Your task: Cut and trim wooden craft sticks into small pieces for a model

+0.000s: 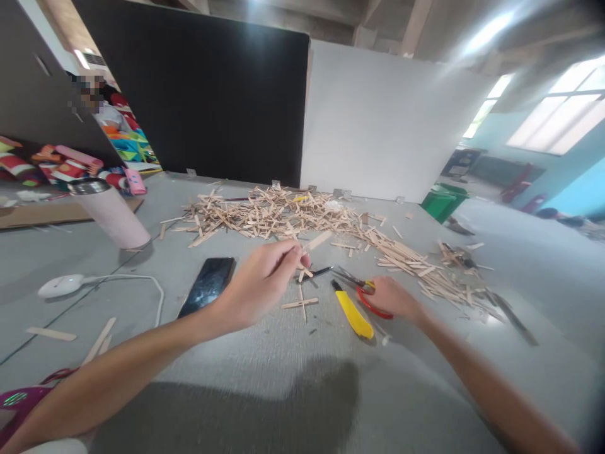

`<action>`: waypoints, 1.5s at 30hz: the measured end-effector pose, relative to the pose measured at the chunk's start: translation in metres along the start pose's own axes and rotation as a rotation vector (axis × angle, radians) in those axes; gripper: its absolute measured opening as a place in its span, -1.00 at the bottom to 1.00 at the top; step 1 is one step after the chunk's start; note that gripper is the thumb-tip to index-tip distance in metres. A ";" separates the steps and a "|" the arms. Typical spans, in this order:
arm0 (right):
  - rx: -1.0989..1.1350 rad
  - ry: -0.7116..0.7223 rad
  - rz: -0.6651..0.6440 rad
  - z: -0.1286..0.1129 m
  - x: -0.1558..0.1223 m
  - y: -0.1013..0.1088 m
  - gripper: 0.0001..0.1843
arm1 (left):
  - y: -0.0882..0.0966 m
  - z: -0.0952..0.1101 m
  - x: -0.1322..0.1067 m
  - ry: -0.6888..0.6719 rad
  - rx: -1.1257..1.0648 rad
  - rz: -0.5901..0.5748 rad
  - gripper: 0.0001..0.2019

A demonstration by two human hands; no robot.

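My left hand (265, 277) is closed in a pinch over the middle of the table. It holds a flat wooden craft stick (320, 240) that points up and to the right. My right hand (394, 297) grips the scissors (363, 287) by their red and yellow handles; the blades point left, lying low over the tabletop. Just left of the scissors lies a yellow utility knife (353, 310). Two small sticks laid as a cross (300, 303) rest below my left hand. Partly behind that hand is a thin dark tool (321, 272), its kind unclear.
A broad heap of craft sticks (265, 214) spreads across the back and right. A black phone (208, 285), a pink bottle (113, 214) and a white mouse-like device with a cable (61, 285) stand left. Black and white boards (378, 120) close off the back. A green bin (443, 200) is beyond.
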State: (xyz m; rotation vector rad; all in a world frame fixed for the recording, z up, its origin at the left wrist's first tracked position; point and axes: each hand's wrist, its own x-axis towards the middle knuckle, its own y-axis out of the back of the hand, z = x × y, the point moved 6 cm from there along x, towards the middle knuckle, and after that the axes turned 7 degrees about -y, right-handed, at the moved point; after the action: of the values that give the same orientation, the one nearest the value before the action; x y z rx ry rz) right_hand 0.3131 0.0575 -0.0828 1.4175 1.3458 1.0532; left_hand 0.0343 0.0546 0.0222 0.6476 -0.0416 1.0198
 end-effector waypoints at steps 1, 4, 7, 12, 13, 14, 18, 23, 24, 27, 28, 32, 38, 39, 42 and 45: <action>-0.014 -0.011 -0.035 0.007 0.003 -0.004 -0.62 | -0.002 -0.001 0.003 0.009 0.048 -0.054 -0.65; -0.039 -0.040 -0.112 0.017 0.003 -0.006 -0.74 | -0.013 -0.011 0.010 0.052 0.120 -0.256 -0.69; -0.034 -0.030 -0.047 0.007 -0.005 0.004 -0.79 | -0.030 -0.027 0.015 0.045 0.133 -0.488 -0.72; 0.159 0.274 -0.005 -0.047 -0.031 0.014 -0.63 | -0.056 -0.054 0.018 0.020 0.084 -0.640 -0.73; 0.198 0.358 -0.003 -0.057 -0.037 0.015 -0.66 | -0.060 -0.057 0.018 0.013 0.080 -0.660 -0.72; 0.218 0.421 0.005 -0.064 -0.042 0.015 -0.68 | -0.064 -0.059 0.018 0.006 0.079 -0.679 -0.71; 0.135 0.357 0.037 -0.061 -0.043 0.014 -0.67 | -0.063 -0.070 0.022 -0.014 0.163 -0.632 -0.65; 0.061 0.211 0.054 -0.047 -0.034 0.018 -0.60 | -0.051 -0.095 0.029 -0.077 0.372 -0.516 -0.82; 0.057 0.204 0.052 -0.046 -0.033 0.018 -0.58 | -0.053 -0.100 0.029 -0.081 0.393 -0.540 -0.87; 0.055 0.191 0.041 -0.045 -0.032 0.019 -0.56 | -0.064 -0.113 0.027 -0.093 0.422 -0.587 -0.82; 0.056 0.190 0.038 -0.045 -0.033 0.019 -0.56 | -0.067 -0.115 0.026 -0.098 0.422 -0.592 -0.81; 0.059 0.185 0.036 -0.046 -0.033 0.019 -0.56 | -0.078 -0.118 0.022 -0.100 0.386 -0.599 -0.82; 0.118 0.187 0.088 -0.054 -0.041 0.035 -0.55 | -0.061 -0.099 0.031 -0.062 0.250 -0.502 -0.91; 0.146 0.186 0.118 -0.056 -0.044 0.040 -0.56 | -0.054 -0.092 0.033 -0.046 0.211 -0.484 -0.91; 0.236 0.174 0.224 -0.057 -0.053 0.053 -0.59 | -0.037 -0.067 0.035 -0.016 0.076 -0.486 -0.89; 0.333 0.160 0.267 -0.059 -0.065 0.060 -0.62 | -0.026 -0.045 0.030 0.047 -0.126 -0.455 -0.86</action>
State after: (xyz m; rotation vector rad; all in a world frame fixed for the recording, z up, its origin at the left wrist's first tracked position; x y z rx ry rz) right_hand 0.2672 -0.0055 -0.0103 1.8309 1.5294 1.1728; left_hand 0.0594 0.0917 -0.0175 0.4875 0.0797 0.5876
